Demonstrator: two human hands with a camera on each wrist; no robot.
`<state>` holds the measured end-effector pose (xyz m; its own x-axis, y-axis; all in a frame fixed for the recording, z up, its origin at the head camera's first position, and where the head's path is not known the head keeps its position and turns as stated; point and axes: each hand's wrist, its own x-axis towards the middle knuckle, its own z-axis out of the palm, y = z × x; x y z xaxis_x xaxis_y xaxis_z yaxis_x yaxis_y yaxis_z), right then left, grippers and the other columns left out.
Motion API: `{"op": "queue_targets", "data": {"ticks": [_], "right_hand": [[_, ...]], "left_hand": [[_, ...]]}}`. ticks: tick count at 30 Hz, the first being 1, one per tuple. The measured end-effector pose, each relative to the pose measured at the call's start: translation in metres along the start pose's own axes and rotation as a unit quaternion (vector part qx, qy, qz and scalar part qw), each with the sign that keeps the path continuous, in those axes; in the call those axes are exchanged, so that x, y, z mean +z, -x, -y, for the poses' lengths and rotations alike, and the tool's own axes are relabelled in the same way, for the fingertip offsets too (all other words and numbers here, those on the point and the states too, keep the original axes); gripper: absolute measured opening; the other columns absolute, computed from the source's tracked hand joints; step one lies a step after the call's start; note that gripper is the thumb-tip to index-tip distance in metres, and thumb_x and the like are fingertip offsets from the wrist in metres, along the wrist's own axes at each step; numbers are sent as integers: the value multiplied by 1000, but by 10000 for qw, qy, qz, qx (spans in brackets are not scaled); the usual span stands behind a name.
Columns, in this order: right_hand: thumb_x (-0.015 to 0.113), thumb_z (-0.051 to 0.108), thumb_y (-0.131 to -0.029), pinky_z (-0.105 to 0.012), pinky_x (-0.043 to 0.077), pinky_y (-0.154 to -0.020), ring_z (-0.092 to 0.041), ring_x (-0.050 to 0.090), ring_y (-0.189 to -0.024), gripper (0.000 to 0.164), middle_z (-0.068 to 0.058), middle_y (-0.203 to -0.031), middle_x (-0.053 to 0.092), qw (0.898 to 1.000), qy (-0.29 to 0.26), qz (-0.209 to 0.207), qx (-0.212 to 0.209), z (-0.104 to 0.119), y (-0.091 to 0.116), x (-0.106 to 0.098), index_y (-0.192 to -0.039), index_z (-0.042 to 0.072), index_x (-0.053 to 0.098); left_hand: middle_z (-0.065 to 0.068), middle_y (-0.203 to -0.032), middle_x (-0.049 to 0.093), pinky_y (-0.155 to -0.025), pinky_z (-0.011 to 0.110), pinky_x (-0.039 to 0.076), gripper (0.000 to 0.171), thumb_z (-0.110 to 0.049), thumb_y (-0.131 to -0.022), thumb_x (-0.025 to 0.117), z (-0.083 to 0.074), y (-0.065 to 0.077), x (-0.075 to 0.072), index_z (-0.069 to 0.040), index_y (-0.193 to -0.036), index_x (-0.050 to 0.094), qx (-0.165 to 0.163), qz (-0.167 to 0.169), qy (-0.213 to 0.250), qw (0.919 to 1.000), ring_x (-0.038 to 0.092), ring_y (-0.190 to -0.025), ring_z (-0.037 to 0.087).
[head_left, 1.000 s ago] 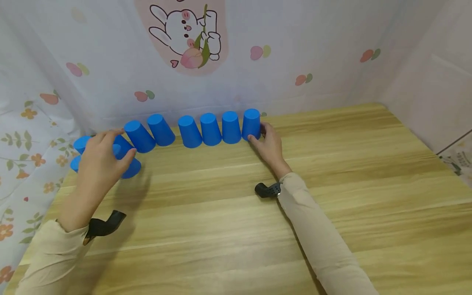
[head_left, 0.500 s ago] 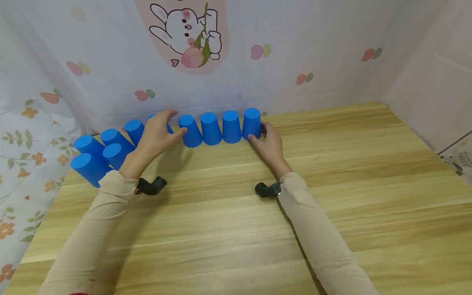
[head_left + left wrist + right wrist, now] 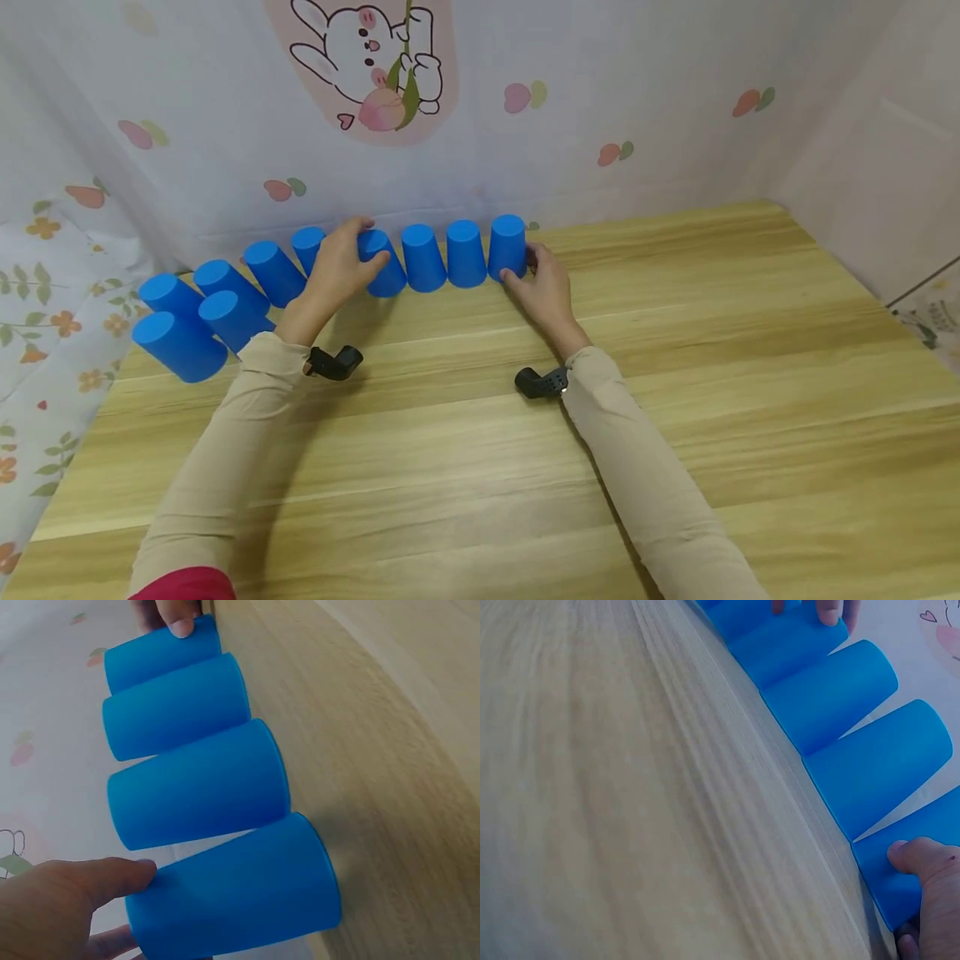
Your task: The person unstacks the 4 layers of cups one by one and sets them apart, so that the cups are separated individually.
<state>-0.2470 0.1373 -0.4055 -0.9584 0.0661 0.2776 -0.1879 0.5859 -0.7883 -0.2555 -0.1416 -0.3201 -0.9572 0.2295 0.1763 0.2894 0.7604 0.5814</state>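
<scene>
Four blue plastic cups stand upside down in a touching row at the table's back edge. My left hand (image 3: 336, 271) spans the leftmost cup (image 3: 387, 280) of that row. In the left wrist view its thumb (image 3: 124, 877) presses near the cup's closed end, with fingers passing behind. At the row's other end, my right hand (image 3: 547, 292) grips the rightmost cup (image 3: 508, 242), thumb in front and fingers around its far side. Between the hands stand two more cups, one left (image 3: 424, 262) and one right (image 3: 467, 258).
Further left, several more upturned blue cups (image 3: 180, 348) stand in a loose cluster, one partly behind my left hand. A patterned white curtain (image 3: 562, 58) hangs right behind the wooden table (image 3: 465, 467). Black camera mounts (image 3: 542, 383) stick out from both wrists.
My left hand has moved right, from over the left cluster to the leftmost cup of the row, and has taken hold of it. The right hand has stayed on its cup.
</scene>
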Motion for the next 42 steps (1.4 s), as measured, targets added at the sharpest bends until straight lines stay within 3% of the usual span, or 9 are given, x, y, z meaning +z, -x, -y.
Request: {"op": "queue_targets", "data": {"ticks": [10, 20, 35, 42], "right_hand": [[68, 22, -85, -40, 45, -91, -30, 55, -107, 55, -20, -121, 55, 10000, 1, -6, -17, 1, -1, 1, -128, -4, 47], [68, 21, -85, -39, 44, -93, -31, 54, -110, 54, -21, -123, 54, 10000, -33, -5, -22, 4, 0, -2, -128, -5, 47], [67, 21, -85, -39, 43, -94, -31, 53, -112, 55, -21, -125, 53, 10000, -39, 49, 70, 2, 1, -3, -129, -5, 45], [67, 22, -85, -40, 45, -91, -30, 55, -108, 55, -20, -122, 55, 10000, -10, 10, -41, 2, 1, -3, -129, -5, 46]], "left_hand": [[27, -130, 48, -92, 51, 43, 53, -13, -87, 64, 1, 3, -3, 6, -132, 43, 97, -109, -141, 9998, 49, -115, 40], [26, -118, 56, -85, 50, 46, 50, -18, -84, 69, -5, 11, -15, 5, -125, 51, 68, 106, -388, 9992, 55, -101, 38], [24, -121, 54, -90, 52, 42, 49, -17, -83, 71, 8, 30, -25, 5, -123, 53, 112, 0, -237, 9997, 50, -109, 40], [25, -120, 55, -87, 52, 43, 50, -18, -84, 70, 9, 42, -40, 3, -125, 52, 38, 102, -360, 9993, 51, -108, 41]]}}
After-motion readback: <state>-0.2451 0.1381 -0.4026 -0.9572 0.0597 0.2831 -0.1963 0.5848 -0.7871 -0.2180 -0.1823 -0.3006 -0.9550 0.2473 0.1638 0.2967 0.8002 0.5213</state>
